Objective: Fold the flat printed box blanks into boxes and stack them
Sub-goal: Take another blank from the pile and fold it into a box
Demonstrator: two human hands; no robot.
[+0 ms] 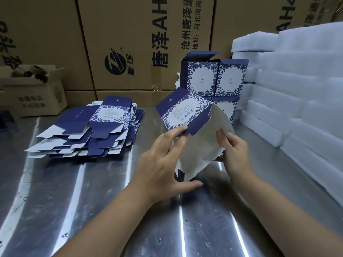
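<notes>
I hold one blue-and-white printed box blank (187, 112) above the steel table, partly opened, its white inside facing me. My left hand (163, 162) pinches a dark blue flap at the blank's lower left edge. My right hand (233, 149) grips the white panel on the right side. A loose pile of flat blanks (92, 130) lies to the left on the table. Folded boxes (215, 80) with a floral frame print stand stacked behind the held blank, two on top and at least one below.
The steel table (111, 201) reflects light strips. White foam blocks (297, 99) are stacked along the right side. Large brown cartons (130, 43) form a wall at the back. A small open carton (35, 89) stands at the far left.
</notes>
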